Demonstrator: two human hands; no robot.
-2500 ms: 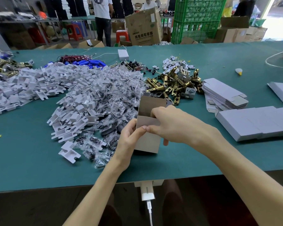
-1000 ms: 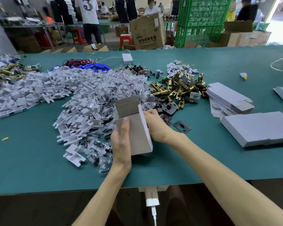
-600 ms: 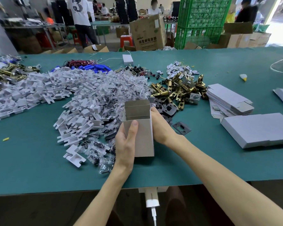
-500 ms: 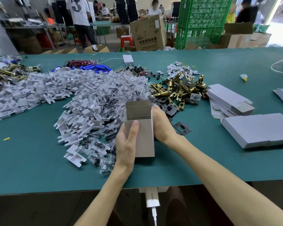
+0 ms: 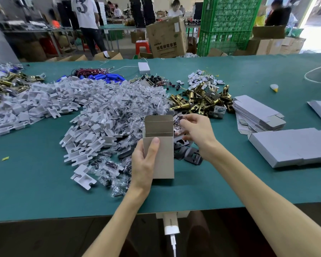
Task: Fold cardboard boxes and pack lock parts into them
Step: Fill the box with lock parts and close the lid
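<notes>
- The small cardboard box [image 5: 165, 156] stands upright on the near part of the green table [image 5: 26, 182], its base on the surface and its top open, with the lid flap [image 5: 158, 125] standing up at the back.
- The left hand [image 5: 143, 167] grips the box from its left side; the thumb lies flat up the front face and the other fingers are hidden behind the box.
- The right hand [image 5: 198, 132] is just right of the box's open top, apart from it, with its fingers curled over some clear bags [image 5: 137, 101]. Whether it pinches one I cannot tell.
- Dark metal plates [image 5: 189, 154] lie on the table below the right hand, beside the box's right wall.
- A heap of white plastic inserts [image 5: 91, 112] spreads to the left of the box, with clear bags mixed in along its near edge.
- Brass latch parts [image 5: 202, 101] are piled beyond the right hand.
- Farther right lies a stack of flat box blanks [image 5: 258, 114], and nearer a row of folded boxes [image 5: 293, 145] lying side by side.
- Green crates [image 5: 228, 25] and a large carton [image 5: 167, 38] stand beyond the table's far edge.
</notes>
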